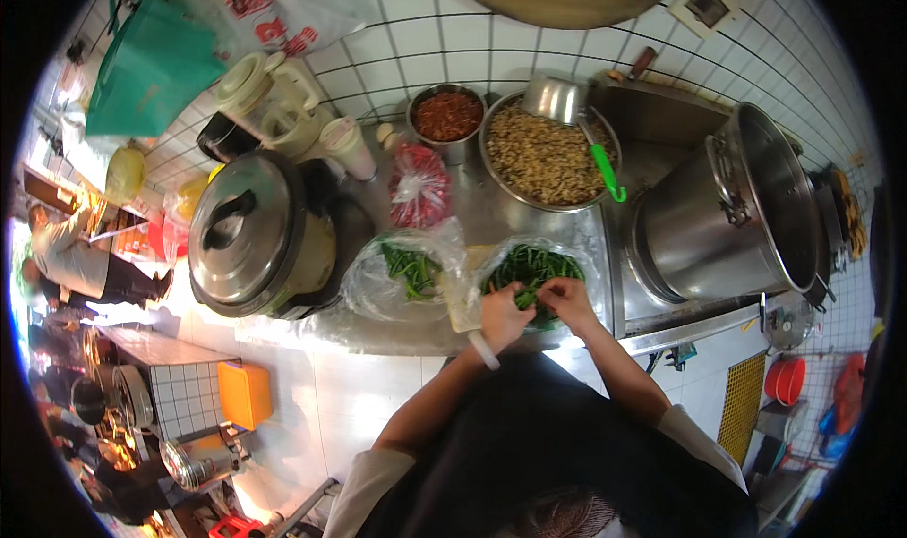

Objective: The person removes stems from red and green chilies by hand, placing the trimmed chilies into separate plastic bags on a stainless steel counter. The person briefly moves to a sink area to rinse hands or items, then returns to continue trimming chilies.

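Observation:
Long green vegetable stems [531, 262] lie in an open clear plastic bag on the steel counter [425, 332]. Over that bag, my left hand [504, 315], with a white band at the wrist, grips some of the greens. My right hand [567, 303] pinches the same greens with its fingertips, close beside the left. To the left, a second clear plastic bag [365, 276] holds a smaller amount of cut greens [414, 270]. Part of a yellowish flat board or sheet [464, 308] shows between the two bags.
Behind the bags stand a wide bowl of chopped food [542, 159] with a green-handled ladle [604, 166], a pot of red chili [448, 116] and a bag of red food [419, 191]. A large lidded cooker [244, 233] is left, a tall steel pot [716, 219] right. People [78, 254] stand far left.

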`<state>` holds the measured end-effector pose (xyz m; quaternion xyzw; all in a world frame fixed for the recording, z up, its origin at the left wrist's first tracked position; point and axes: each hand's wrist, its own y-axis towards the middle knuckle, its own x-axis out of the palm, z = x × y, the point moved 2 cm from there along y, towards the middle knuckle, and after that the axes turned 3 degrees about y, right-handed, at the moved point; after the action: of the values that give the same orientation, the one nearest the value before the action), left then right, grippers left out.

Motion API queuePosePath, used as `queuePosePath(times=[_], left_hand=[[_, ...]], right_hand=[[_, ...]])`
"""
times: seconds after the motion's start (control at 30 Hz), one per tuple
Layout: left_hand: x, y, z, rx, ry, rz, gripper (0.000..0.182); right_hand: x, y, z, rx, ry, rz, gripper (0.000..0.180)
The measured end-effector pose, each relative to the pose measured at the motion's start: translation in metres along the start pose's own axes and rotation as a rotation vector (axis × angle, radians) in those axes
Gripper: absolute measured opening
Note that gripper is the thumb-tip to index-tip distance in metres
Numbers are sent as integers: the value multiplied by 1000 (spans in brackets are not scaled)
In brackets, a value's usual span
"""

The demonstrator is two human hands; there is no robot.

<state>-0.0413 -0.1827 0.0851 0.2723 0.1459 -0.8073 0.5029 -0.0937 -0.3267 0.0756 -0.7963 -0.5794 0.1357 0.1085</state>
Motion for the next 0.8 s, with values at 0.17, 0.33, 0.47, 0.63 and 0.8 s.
queuePosePath(times=[0.17, 0.33, 0.47, 0.63, 0.8], left_hand=[[-13, -2, -3, 272, -98, 32, 23], [-25, -10, -8, 617, -254, 124, 23], [-52, -7, -27, 685, -204, 100, 22], [-95, 22, -118, -301, -142, 504, 27], [-84, 38, -218, -398, 203, 397, 47]], right_hand=[[16, -10, -3, 185, 351, -35, 11], [27, -18, -2, 628, 873, -278, 16], [25, -19, -14, 531, 740, -371, 16], [-13, 10, 10, -185, -694, 64, 12], [-16, 24, 13, -404, -783, -53, 19]])
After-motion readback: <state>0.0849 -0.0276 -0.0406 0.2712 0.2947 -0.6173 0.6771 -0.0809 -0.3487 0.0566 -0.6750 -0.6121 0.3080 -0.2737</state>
